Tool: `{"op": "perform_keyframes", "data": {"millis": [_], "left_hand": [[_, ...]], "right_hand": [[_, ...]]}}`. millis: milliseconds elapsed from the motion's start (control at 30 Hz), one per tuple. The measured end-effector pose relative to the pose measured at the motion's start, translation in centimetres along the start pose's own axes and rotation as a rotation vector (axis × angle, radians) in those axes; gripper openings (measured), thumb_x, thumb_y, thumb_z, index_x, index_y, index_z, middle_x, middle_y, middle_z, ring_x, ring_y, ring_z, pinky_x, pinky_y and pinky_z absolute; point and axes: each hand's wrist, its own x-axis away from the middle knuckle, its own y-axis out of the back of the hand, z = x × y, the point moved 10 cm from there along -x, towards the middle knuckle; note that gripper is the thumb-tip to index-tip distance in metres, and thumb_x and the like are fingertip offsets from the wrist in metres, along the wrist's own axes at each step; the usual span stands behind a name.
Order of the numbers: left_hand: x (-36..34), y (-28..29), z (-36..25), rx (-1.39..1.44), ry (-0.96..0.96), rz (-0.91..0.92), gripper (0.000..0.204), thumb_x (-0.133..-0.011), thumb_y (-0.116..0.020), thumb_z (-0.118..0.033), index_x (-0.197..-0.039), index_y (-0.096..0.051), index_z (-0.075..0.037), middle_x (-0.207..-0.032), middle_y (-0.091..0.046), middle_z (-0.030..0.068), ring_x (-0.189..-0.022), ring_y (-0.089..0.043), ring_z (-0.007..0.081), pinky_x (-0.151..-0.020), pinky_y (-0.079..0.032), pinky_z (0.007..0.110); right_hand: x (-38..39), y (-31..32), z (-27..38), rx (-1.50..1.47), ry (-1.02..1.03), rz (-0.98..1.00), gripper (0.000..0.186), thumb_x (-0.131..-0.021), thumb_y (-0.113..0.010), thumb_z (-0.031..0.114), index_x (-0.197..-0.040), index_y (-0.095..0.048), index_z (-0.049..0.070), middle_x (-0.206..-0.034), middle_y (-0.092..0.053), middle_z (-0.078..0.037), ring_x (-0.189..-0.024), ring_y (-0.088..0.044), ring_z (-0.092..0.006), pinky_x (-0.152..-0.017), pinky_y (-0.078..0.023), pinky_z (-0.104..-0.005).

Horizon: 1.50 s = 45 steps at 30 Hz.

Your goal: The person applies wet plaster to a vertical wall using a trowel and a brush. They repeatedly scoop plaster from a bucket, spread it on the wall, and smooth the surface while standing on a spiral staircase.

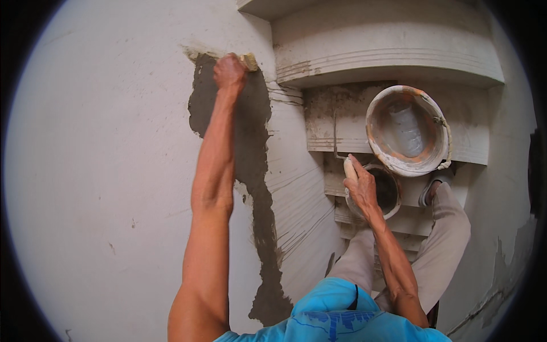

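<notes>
My left hand [230, 73] reaches far up the white wall [125, 142], its fingers closed round a yellowish sponge [249, 61]. The sponge presses at the upper edge of a dark grey patch of wet mortar [250, 137]. That patch runs down the wall in an uneven strip. My right hand [361, 185] grips the pale handle of a trowel [335, 128], whose blade stands upright and shows edge-on. Beneath this hand is a smaller bucket [394, 214] with a dark inside, partly hidden by the hand and forearm.
A large stained bucket [376, 134] with a rope-like handle stands on the steps, a clear plastic container [405, 128] inside it. Curved stair treads [393, 60] rise ahead. My foot [436, 187] rests beside the buckets. Peeling paint marks the right wall [501, 268].
</notes>
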Motion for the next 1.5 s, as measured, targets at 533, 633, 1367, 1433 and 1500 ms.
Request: {"op": "perform_keyframes", "data": {"millis": [533, 633, 1367, 1433, 1500], "left_hand": [[-0.5, -2.0, -1.1, -0.021, -0.009, 0.095, 0.024, -0.089, -0.066, -0.024, -0.094, -0.074, -0.002, -0.100, -0.073, 0.0256, -0.095, -0.071, 0.0461, -0.087, -0.058, 0.053], [-1.2, 0.2, 0.3, -0.033, -0.079, 0.082, 0.024, -0.089, -0.066, -0.024, -0.094, -0.074, -0.002, -0.098, -0.072, 0.0259, -0.095, -0.071, 0.0459, -0.086, -0.058, 0.053], [3.7, -4.8, -0.6, 0.011, -0.099, 0.115, 0.020, -0.086, -0.063, -0.019, -0.092, -0.073, -0.003, -0.098, -0.071, 0.0260, -0.096, -0.069, 0.0485, -0.084, -0.057, 0.056], [4.7, -5.2, -0.3, -0.016, -0.108, 0.168, 0.019, -0.085, -0.063, -0.019, -0.091, -0.072, -0.003, -0.098, -0.071, 0.0265, -0.096, -0.068, 0.0489, -0.084, -0.057, 0.056], [6.1, -3.4, -1.8, -0.016, -0.082, 0.231, 0.019, -0.086, -0.063, -0.019, -0.090, -0.072, -0.003, -0.098, -0.071, 0.0272, -0.095, -0.068, 0.0496, -0.083, -0.056, 0.056]], "right_hand": [[0.2, 0.6, -0.5, 0.046, -0.025, 0.018, 0.074, -0.074, -0.062, 0.013, -0.147, -0.053, 0.009, -0.111, -0.068, -0.032, -0.101, -0.067, -0.0479, -0.092, -0.052, -0.0462], [-0.1, 1.0, -0.3, 0.009, -0.096, 0.050, 0.074, -0.074, -0.062, 0.013, -0.147, -0.053, 0.009, -0.115, -0.067, -0.032, -0.104, -0.067, -0.0473, -0.094, -0.052, -0.0452], [1.1, 0.0, -1.4, 0.000, 0.016, 0.089, 0.073, -0.073, -0.061, 0.014, -0.145, -0.054, 0.006, -0.120, -0.065, -0.032, -0.109, -0.064, -0.0479, -0.097, -0.052, -0.0453], [1.0, 0.1, -1.5, 0.001, 0.019, 0.082, 0.073, -0.073, -0.061, 0.015, -0.145, -0.054, 0.006, -0.121, -0.065, -0.032, -0.110, -0.064, -0.0479, -0.098, -0.051, -0.0450], [0.4, 1.0, -1.4, 0.004, -0.011, 0.065, 0.073, -0.073, -0.061, 0.015, -0.145, -0.054, 0.006, -0.122, -0.065, -0.032, -0.111, -0.064, -0.0478, -0.099, -0.051, -0.0448]]}}
